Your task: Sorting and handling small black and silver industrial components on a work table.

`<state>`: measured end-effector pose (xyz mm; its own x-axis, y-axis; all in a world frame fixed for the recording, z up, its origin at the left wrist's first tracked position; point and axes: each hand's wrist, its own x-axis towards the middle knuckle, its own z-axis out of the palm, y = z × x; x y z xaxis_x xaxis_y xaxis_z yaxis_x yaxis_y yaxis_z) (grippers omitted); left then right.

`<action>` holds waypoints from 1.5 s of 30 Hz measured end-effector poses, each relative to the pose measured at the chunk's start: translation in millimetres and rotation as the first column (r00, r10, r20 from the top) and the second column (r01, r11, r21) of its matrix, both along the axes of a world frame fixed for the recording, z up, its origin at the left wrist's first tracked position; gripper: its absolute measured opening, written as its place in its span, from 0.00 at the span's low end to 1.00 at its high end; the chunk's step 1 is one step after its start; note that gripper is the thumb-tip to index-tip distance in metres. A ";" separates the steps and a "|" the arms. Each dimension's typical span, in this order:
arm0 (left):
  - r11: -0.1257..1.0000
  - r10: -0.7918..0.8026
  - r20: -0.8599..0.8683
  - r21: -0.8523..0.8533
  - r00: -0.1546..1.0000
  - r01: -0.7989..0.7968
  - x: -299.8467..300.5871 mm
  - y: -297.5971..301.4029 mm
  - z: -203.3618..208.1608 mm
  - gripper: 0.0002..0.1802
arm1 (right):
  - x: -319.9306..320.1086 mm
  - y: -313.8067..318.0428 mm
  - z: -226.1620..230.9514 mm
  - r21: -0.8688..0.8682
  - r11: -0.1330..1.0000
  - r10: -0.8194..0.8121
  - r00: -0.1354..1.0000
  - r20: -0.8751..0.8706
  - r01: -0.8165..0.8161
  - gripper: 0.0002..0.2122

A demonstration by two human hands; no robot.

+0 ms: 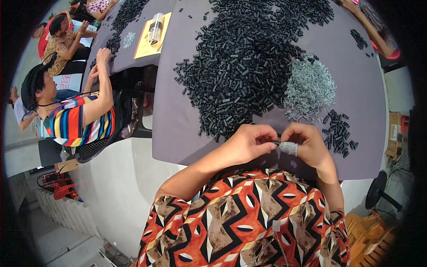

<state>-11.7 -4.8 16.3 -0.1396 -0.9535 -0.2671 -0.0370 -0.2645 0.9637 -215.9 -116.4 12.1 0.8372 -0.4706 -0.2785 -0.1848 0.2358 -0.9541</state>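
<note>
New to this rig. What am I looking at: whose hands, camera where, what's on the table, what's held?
No machine here: these are a person's own left hand and right hand. The picture comes from the left of two head-worn fisheye cameras looking down, so straight edges bend. On the grey tablecloth lie a large heap of short black pieces, a pile of small silvery bits and a smaller black cluster. The left hand pinches a small dark piece, partly hidden by fingers.

Heaped black tubes [235, 80] beside silvery pieces [310, 89]
</note>
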 end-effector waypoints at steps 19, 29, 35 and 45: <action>0.949 0.310 -0.303 0.151 0.901 -0.275 15.8 5.3 -12.6 0.08 | 16.1 12.6 10.4 -0.821 0.528 0.000 0.967 -0.256 -0.217 0.13; 0.974 0.210 -0.173 0.127 0.962 -0.190 3.1 1.5 -6.8 0.10 | 8.7 4.5 1.7 -0.325 0.931 -0.148 0.985 0.084 0.168 0.13; 0.976 0.205 -0.160 0.106 0.966 -0.189 -1.4 -0.5 -6.5 0.10 | 12.5 7.2 4.2 -0.265 0.952 -0.128 0.985 0.115 0.154 0.14; 0.826 0.279 0.459 -0.562 0.843 0.033 -5.2 -3.0 -13.7 0.10 | 16.2 10.8 18.6 -0.640 0.768 -0.047 0.999 0.005 0.039 0.13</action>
